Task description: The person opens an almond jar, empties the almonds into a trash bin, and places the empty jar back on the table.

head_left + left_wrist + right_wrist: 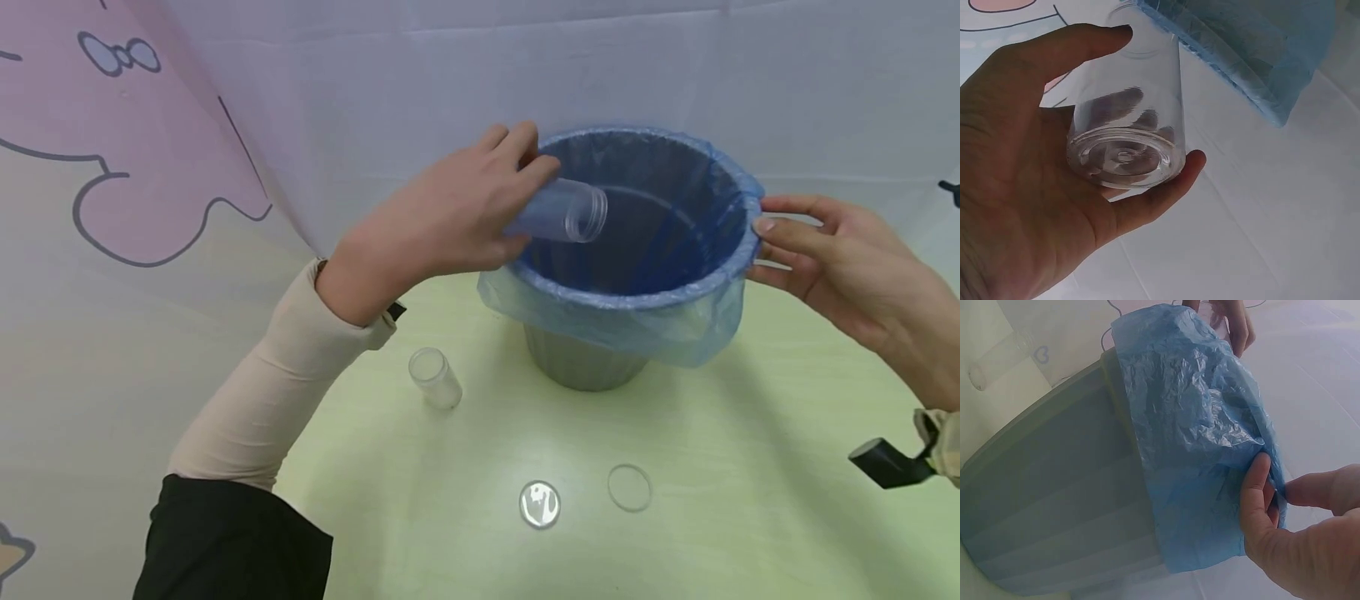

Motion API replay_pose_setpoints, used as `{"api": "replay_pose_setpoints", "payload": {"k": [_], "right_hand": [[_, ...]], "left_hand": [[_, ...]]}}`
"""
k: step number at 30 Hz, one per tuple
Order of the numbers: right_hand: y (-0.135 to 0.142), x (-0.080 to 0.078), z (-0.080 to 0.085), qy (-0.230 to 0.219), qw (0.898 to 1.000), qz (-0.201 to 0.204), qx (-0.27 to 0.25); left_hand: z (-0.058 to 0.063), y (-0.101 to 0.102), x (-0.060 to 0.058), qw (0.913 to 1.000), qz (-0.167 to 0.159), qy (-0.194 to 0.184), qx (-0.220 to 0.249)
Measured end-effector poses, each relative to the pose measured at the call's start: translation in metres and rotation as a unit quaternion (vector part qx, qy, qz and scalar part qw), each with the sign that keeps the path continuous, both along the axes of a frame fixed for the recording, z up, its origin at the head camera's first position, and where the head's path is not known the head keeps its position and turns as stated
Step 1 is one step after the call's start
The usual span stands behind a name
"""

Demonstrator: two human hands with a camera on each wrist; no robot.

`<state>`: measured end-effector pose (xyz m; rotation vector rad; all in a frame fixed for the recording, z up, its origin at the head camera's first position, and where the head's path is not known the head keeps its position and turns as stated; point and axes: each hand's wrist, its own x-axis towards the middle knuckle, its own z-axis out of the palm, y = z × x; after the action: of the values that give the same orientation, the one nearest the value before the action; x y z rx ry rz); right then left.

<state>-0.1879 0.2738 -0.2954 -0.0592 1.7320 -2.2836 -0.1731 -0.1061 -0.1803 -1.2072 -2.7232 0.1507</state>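
My left hand grips a clear plastic jar, tipped on its side with its open mouth over the inside of the trash can. In the left wrist view the jar's round base faces the camera, fingers wrapped about its body. A blue trash bag lines the can and folds down over its rim. At the right side of that rim, my right hand pinches the bag-covered edge between thumb and fingers. The right wrist view shows the crinkled bag between them.
A second clear jar stands without a lid on the pale green table, left of the can. Nearer the front lie a round clear lid and a thin clear ring. A white cloth hangs behind.
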Motion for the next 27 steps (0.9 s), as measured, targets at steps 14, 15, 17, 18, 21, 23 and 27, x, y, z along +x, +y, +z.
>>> {"api": "replay_pose_setpoints", "payload": {"k": [14, 15, 17, 18, 21, 23, 27], "right_hand": [[0.0012, -0.0001, -0.0002, -0.005, 1.000, 0.002, -0.015], [0.0012, 0.0000, -0.0003, -0.004, 1.000, 0.001, -0.013], [0.0014, 0.0004, -0.0004, -0.003, 1.000, 0.001, -0.011], [0.0014, 0.0007, -0.0005, -0.002, 1.000, 0.001, -0.008], [0.0017, 0.0016, -0.0006, 0.000, 1.000, 0.000, -0.004], [0.0019, 0.0023, -0.0005, 0.000, 1.000, 0.000, -0.004], [0.0015, 0.0029, 0.0000, -0.001, 1.000, 0.001, -0.005]], "left_hand": [[0.0020, -0.0018, 0.0017, 0.9968, 0.059, -0.049, -0.022], [0.0019, -0.0019, 0.0018, 0.9966, 0.062, -0.052, -0.019], [0.0015, -0.0022, 0.0022, 0.9962, 0.066, -0.054, -0.014], [0.0010, -0.0024, 0.0024, 0.9962, 0.067, -0.053, -0.013], [-0.0018, -0.0024, 0.0030, 0.9962, 0.068, -0.051, -0.017], [-0.0039, -0.0024, 0.0033, 0.9961, 0.070, -0.050, -0.021], [-0.0062, -0.0023, 0.0035, 0.9957, 0.075, -0.050, -0.020]]}}
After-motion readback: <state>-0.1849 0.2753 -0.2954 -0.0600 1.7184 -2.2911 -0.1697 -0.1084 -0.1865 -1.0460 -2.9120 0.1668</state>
